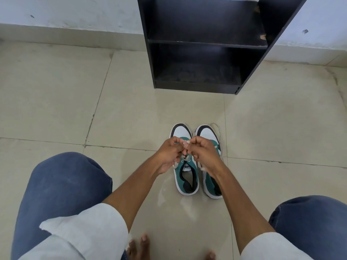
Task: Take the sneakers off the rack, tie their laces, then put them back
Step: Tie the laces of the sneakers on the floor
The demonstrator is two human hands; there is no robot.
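Two teal, white and black sneakers stand side by side on the tiled floor, toes toward the rack. Over the left sneaker (185, 177) my left hand (169, 154) and my right hand (203, 152) meet, each pinching part of its white lace (183, 158). My right wrist covers much of the right sneaker (206, 132), whose loose lace (217, 128) trails off to its right. The black rack (204, 44) stands beyond them against the wall, both visible shelves bare.
My knees in blue jeans sit at the lower left (62, 194) and lower right (311, 222). My bare toes (140, 246) show at the bottom edge. Beige floor tiles (56, 91) stretch to a white wall (65, 14).
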